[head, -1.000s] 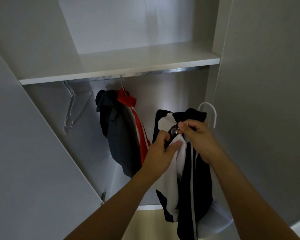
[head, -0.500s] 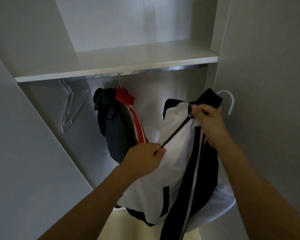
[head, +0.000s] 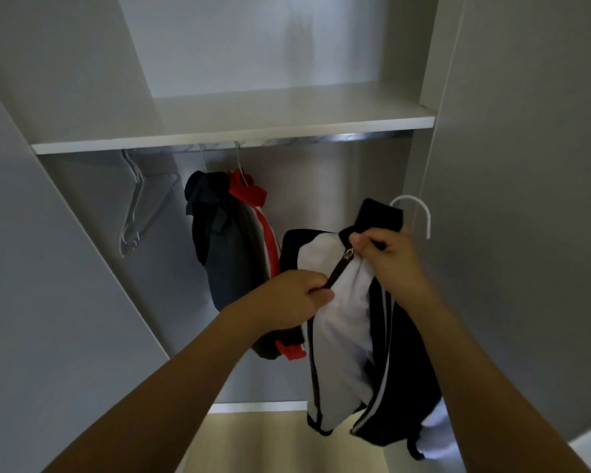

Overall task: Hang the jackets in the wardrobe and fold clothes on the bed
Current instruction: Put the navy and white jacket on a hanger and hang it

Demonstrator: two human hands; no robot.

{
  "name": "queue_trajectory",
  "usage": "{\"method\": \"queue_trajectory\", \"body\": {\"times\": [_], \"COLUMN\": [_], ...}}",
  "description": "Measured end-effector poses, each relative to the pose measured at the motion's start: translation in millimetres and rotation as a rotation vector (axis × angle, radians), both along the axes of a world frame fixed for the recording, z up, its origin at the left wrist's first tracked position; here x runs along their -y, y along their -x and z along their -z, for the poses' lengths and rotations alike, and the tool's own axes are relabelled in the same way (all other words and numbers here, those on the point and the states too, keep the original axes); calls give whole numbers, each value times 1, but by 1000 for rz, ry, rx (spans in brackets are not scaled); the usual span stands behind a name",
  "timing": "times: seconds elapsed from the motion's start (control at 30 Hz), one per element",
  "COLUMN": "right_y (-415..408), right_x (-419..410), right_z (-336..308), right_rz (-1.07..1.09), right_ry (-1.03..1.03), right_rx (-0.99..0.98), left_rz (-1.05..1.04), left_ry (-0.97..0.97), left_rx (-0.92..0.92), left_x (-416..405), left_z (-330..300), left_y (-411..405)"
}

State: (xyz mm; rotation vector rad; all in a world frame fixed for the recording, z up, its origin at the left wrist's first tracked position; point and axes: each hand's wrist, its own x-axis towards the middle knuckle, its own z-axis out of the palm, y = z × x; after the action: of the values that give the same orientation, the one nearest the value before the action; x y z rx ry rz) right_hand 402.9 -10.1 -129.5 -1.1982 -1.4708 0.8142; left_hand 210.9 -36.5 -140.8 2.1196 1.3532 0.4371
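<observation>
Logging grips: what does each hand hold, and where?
Left hand pinches the white-and-black jacket at its zipper line; right hand grips its collar by the zipper pull.

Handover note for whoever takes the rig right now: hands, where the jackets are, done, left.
Left hand: pinches the zip line of the black and white jacket low down.
Right hand: grips the jacket's collar by the zip pull; the jacket sits on a white hanger, held in front of the open wardrobe, not on the rail.
Done: a dark jacket and a red and white jacket hang on the rail; empty hangers hang to their left.
Left: hook this hanger on the rail, then fold clothes on the bed, which is out of view.
</observation>
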Motion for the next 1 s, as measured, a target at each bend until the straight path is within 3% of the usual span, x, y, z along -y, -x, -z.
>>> {"method": "queue_trajectory", "body": {"times": [0.07,0.23,0.4,0.6,0.8,1.0], "right_y": [2,3,-4,-15,-3,5], "right_x": [4,18,26,14,19,9], "right_z": [-4,-6,-4,-4,9,0], "right_rz": [-50,-241,-331,-139,-73,-45], "right_ry": [-6,30,59,46,129,48], "right_rx": [-54,-100,-65,198,345,579], "left_rz": [-85,-237,-139,-172,-195,-111], "left_ry": [-69,-234,-113,-662,-767,-931], "left_rx": [19,264,124,-201,-452,-461], "left_x": [-5,-26,-39,-39,-49,-41], "left_z": [2,7,1,9,5,-4], "left_y": [1,-4,-1,3,8,16]}}
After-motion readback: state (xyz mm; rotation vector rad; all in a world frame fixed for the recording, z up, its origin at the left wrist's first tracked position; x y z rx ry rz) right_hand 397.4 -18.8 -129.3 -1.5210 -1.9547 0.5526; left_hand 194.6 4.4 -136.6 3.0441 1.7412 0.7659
